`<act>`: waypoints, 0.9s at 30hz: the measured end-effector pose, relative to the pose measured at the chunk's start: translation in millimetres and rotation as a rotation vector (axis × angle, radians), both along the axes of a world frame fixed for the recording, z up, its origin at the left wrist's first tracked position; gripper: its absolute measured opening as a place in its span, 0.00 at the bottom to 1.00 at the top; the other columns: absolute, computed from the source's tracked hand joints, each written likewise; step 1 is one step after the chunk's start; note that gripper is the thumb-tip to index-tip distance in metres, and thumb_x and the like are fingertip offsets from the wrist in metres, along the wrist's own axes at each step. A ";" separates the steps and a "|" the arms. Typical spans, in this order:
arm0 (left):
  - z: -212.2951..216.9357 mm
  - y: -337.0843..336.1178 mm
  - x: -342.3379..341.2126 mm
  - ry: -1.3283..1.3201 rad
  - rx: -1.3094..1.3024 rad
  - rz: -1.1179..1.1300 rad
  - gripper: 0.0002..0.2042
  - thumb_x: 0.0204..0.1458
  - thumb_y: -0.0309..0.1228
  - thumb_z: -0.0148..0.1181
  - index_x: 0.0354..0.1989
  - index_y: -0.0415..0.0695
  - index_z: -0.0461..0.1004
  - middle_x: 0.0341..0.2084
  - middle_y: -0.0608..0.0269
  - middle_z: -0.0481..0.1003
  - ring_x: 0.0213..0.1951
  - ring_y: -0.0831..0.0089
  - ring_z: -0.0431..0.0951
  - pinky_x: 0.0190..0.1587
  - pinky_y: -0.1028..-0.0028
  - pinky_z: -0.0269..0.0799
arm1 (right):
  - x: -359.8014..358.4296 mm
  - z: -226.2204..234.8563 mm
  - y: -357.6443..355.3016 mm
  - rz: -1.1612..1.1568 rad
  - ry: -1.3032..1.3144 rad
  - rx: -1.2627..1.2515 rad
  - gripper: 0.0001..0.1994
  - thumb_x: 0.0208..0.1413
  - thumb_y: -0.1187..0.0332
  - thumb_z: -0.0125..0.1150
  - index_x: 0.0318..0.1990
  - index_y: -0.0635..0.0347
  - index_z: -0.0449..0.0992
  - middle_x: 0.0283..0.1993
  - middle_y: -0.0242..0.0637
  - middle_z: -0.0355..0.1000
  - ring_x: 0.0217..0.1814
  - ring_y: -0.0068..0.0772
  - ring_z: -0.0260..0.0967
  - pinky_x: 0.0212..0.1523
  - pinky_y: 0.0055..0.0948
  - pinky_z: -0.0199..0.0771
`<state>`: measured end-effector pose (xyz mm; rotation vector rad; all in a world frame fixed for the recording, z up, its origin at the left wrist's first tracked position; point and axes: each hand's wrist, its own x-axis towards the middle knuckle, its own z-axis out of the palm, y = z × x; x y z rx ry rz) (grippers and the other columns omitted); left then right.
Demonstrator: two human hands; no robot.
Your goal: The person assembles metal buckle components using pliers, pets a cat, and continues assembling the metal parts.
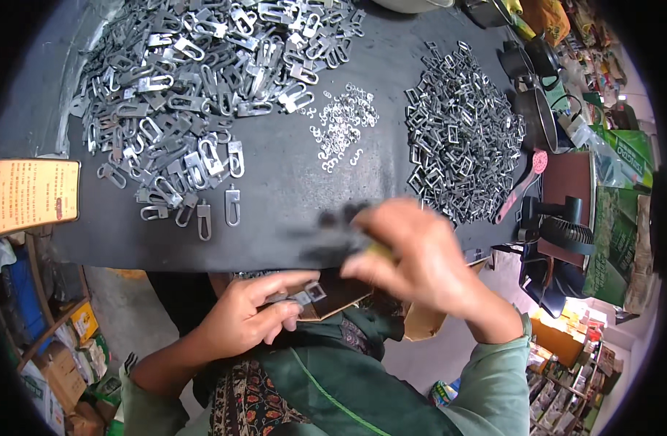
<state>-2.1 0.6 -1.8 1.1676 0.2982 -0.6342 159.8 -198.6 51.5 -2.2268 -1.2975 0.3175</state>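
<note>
Left hand grip clamped on small metal buckle below worktop edge, blurred right hand grip unclear, orange rectangular card at worktop's left edge

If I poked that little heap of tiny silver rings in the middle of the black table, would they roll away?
Probably they would scatter rather than roll far. The tiny rings lie flat and loose on the black table, so a poke would likely slide them apart. They look thin and light, so picking up just one could be fiddly. Being metal, they likely stay stiff.
</note>
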 end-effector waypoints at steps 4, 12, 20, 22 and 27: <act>-11.9 -1.9 -13.5 -0.057 -0.027 0.054 0.13 0.61 0.23 0.51 0.52 0.33 0.73 0.25 0.62 0.76 0.21 0.84 0.69 0.26 0.82 0.66 | 36.1 -11.5 -4.2 -0.275 -0.585 -0.276 0.13 0.48 0.61 0.69 0.31 0.59 0.72 0.29 0.39 0.65 0.33 0.43 0.65 0.34 0.40 0.65; -13.4 -12.4 -3.2 -0.184 -0.071 0.090 0.09 0.60 0.23 0.52 0.45 0.37 0.78 0.31 0.66 0.75 0.28 0.83 0.72 0.30 0.80 0.65 | 5.8 -1.3 -1.5 -0.090 -0.495 -0.312 0.13 0.46 0.62 0.69 0.35 0.55 0.72 0.35 0.37 0.62 0.41 0.41 0.63 0.43 0.40 0.61; -20.3 -19.6 -12.6 -0.343 0.056 0.059 0.07 0.55 0.23 0.61 0.42 0.37 0.79 0.32 0.61 0.77 0.33 0.73 0.75 0.40 0.73 0.69 | 5.8 -2.7 -5.4 -0.037 -0.585 -0.347 0.15 0.45 0.62 0.70 0.37 0.55 0.71 0.37 0.37 0.62 0.44 0.40 0.63 0.48 0.41 0.61; -17.5 -17.2 -14.1 -0.344 0.090 0.057 0.07 0.55 0.23 0.61 0.41 0.36 0.79 0.31 0.60 0.77 0.34 0.73 0.75 0.41 0.73 0.69 | 7.0 -2.1 -3.7 0.005 -0.578 -0.384 0.18 0.44 0.63 0.70 0.43 0.55 0.74 0.42 0.39 0.65 0.48 0.43 0.64 0.50 0.43 0.62; -15.3 -13.1 -15.0 -0.351 0.105 0.059 0.06 0.55 0.23 0.62 0.39 0.35 0.78 0.30 0.60 0.77 0.36 0.73 0.75 0.42 0.73 0.69 | 26.7 -1.3 0.4 0.115 -0.709 -0.368 0.18 0.43 0.59 0.70 0.39 0.51 0.71 0.40 0.36 0.63 0.48 0.40 0.63 0.51 0.41 0.62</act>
